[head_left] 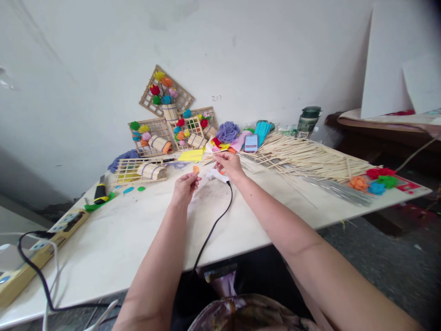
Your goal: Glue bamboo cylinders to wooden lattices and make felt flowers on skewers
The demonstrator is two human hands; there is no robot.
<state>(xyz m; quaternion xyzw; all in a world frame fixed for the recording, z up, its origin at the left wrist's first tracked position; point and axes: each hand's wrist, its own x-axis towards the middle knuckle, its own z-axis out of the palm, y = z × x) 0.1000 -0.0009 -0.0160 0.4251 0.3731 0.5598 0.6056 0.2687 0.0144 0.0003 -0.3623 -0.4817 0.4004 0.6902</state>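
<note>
Pinched between the fingertips of my left hand (188, 185) is a small orange petal-like piece (196, 169). My right hand (228, 164) is closed in a pinch a little to the right and above; what its fingertips hold, if anything, is too small to tell. Below and beside my right hand a white glue gun (216, 175) lies on the table, its black cord (220, 217) running toward the front edge. A yellow sheet (191, 155) lies behind my hands.
Bamboo grids with colourful flowers (166, 94) lean on the wall. Bamboo sticks (303, 154) spread to the right, near flower heads (377, 187). A yellow-black cutter (100, 193) and a power strip (64, 221) are at the left. A bottle (308, 122) stands at the back.
</note>
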